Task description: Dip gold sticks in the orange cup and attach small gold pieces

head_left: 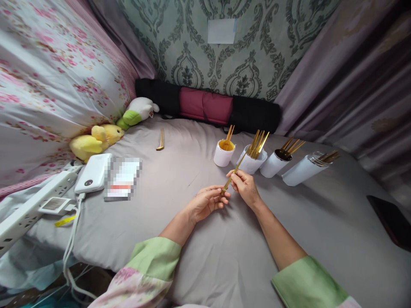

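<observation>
Both my hands meet over the grey bedsheet on one gold utensil, a thin stick slanting up to the right. My left hand pinches its lower end. My right hand grips it a little higher with closed fingers. Its upper tip reaches the second of several white cups behind. The cups hold gold cutlery: a yellow-lined cup, a cup with several handles, a tilted cup and a cup lying over.
A loose gold piece lies far back on the sheet. On the left are a white power bank, a blurred card, a power strip and plush toys. A black and maroon roll lines the wall. A dark phone lies at right.
</observation>
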`<action>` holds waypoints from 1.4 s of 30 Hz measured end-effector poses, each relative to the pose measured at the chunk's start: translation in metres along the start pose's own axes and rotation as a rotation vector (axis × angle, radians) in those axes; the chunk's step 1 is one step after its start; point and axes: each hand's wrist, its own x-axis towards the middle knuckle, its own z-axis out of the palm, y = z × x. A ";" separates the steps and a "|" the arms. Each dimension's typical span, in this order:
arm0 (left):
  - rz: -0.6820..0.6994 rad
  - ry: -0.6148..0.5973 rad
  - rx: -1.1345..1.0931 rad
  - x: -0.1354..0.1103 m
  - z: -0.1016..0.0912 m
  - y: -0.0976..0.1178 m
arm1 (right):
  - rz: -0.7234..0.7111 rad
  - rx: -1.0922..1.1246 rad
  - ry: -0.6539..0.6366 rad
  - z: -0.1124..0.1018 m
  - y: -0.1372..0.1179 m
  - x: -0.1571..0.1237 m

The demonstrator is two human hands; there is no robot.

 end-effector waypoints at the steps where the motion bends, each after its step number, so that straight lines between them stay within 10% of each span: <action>1: 0.004 0.007 -0.005 0.000 0.000 0.000 | 0.005 0.000 -0.004 0.000 0.000 0.000; 42: 0.001 0.030 -0.027 -0.001 -0.002 -0.001 | -0.054 -0.127 0.287 -0.038 -0.040 0.047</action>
